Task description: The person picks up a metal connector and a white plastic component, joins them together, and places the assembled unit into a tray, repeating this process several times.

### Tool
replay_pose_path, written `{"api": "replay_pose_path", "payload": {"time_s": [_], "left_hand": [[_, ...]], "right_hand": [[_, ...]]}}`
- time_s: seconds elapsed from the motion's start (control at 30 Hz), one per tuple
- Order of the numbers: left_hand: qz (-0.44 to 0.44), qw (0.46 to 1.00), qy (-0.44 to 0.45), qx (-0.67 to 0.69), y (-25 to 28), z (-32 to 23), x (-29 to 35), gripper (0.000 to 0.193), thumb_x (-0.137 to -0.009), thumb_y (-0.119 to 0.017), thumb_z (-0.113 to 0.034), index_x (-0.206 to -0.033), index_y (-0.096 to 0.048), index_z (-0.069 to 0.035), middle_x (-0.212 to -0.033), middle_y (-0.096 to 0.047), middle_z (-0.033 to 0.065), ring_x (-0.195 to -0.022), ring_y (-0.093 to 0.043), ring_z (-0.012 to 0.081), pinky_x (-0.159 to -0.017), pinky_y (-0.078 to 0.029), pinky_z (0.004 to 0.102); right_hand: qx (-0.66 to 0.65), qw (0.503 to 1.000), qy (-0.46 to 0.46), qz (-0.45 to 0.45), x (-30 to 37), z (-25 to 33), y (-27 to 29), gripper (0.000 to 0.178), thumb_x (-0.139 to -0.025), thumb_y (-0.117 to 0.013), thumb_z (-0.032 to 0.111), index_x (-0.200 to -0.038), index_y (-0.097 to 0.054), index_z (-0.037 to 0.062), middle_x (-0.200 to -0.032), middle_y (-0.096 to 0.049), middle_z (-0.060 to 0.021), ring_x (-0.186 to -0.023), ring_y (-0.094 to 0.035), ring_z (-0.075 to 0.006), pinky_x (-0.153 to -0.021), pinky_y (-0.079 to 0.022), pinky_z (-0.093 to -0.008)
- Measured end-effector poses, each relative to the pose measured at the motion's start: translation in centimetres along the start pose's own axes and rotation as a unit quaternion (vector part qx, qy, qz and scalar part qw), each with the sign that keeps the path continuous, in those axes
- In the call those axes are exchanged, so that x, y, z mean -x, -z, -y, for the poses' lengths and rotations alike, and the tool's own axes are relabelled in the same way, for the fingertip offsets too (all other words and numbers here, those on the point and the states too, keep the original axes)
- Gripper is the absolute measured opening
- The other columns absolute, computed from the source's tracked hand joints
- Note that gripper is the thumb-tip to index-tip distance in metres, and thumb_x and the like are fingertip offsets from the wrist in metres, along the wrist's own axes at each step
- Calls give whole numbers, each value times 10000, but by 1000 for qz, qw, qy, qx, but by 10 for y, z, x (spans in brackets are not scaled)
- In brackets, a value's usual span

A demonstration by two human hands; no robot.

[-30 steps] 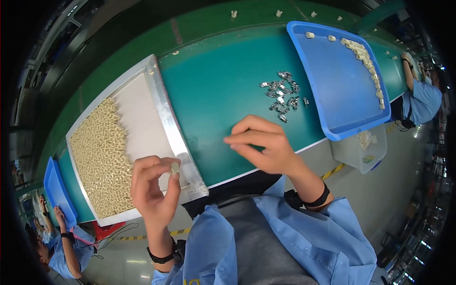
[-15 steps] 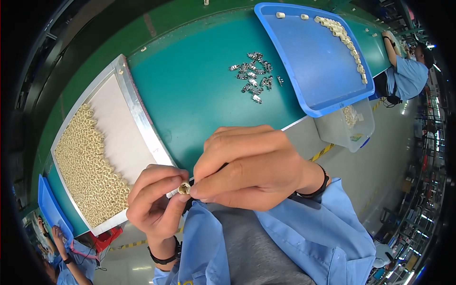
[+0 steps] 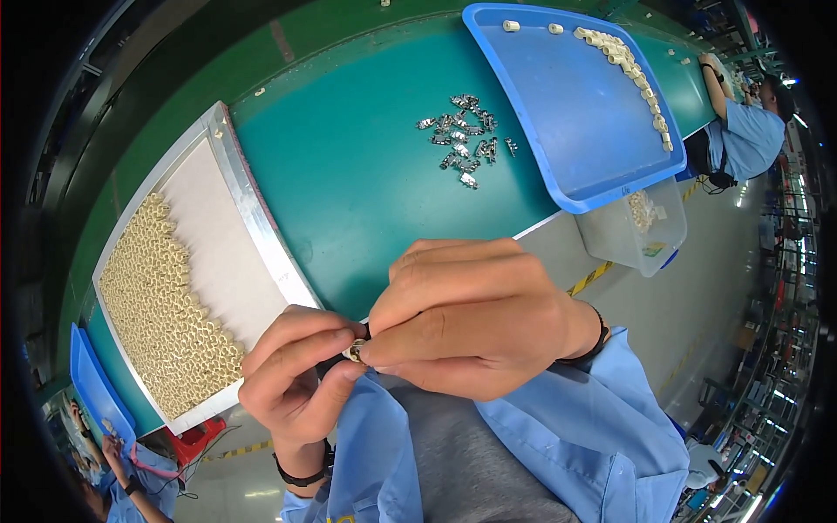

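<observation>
In front of my body, my left hand (image 3: 296, 370) pinches a small cream hollow cylinder (image 3: 350, 356) between thumb and fingers, its open end facing up. My right hand (image 3: 475, 318) is closed, with thumb and index fingertip pressed at the mouth of that cylinder. A silvery glint shows there, apparently a small metal clip, mostly hidden by the fingertips. Beyond the hands, a loose pile of shiny metal clips (image 3: 460, 139) lies on the green table (image 3: 349, 192).
At left, a white-framed tray (image 3: 253, 218) holds many cream cylinders (image 3: 166, 314) packed together. A blue tray (image 3: 567, 122) at right has a curved row of cream cylinders (image 3: 623, 57). Below it stands a clear plastic bin (image 3: 623, 231). Co-workers sit at far right (image 3: 750, 131) and lower left (image 3: 131, 488).
Both hands have shifted slightly right and down together. The right fingertips now cover more of the cylinder's mouth, where a silvery glint has appeared.
</observation>
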State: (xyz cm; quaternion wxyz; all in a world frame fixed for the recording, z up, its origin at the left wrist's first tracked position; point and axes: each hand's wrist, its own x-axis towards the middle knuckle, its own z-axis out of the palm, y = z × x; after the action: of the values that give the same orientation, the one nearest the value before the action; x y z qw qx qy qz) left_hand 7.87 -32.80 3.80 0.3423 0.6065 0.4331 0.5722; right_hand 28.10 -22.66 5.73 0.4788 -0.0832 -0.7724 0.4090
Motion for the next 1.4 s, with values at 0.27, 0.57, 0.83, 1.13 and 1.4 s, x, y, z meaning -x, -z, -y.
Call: {"api": "replay_pose_path", "payload": {"time_s": [0.27,0.57,0.83,1.13,1.4], "left_hand": [[17,1000,4,-3,0,-1,-1,281,-814,-858,-24,-1044,-754,100,-987,-730,216,-831,-722,272,-707,-569,339],[15,998,50,24,5,7,2,342,-782,-865,29,-1105,-767,85,-1029,-735,216,-869,-721,241,-736,-572,327],[24,994,104,11,7,17,-10,342,-772,-829,96,-1108,-767,83,-1074,-732,211,-911,-718,239,-752,-571,328],[41,996,56,-54,0,23,-31,327,-775,-813,111,-1096,-762,79,-1066,-729,214,-908,-718,262,-762,-579,352],[100,953,-18,-287,16,22,-74,354,-816,-792,98,-1161,-739,39,-1069,-739,156,-884,-712,242,-803,-579,331]], "right_hand": [[39,999,-4,13,1,4,3,200,-767,-847,-34,-947,-766,-9,-939,-712,-98,-672,-654,-238,-576,-515,-355],[-10,999,-29,38,7,-7,-2,330,-797,-808,-30,-1125,-797,11,-985,-707,-73,-709,-649,-218,-643,-474,-350],[19,998,-37,38,22,-30,-6,413,-818,-748,-67,-1216,-787,38,-1004,-705,-60,-733,-650,-197,-671,-450,-340],[-40,997,-61,-18,17,-45,11,494,-795,-756,-46,-1280,-760,48,-948,-707,-69,-729,-644,-232,-680,-462,-362],[446,880,-162,-14,41,-82,60,375,-782,-808,60,-1154,-759,50,-1072,-663,-78,-988,-620,-274,-882,-464,-417]]}}
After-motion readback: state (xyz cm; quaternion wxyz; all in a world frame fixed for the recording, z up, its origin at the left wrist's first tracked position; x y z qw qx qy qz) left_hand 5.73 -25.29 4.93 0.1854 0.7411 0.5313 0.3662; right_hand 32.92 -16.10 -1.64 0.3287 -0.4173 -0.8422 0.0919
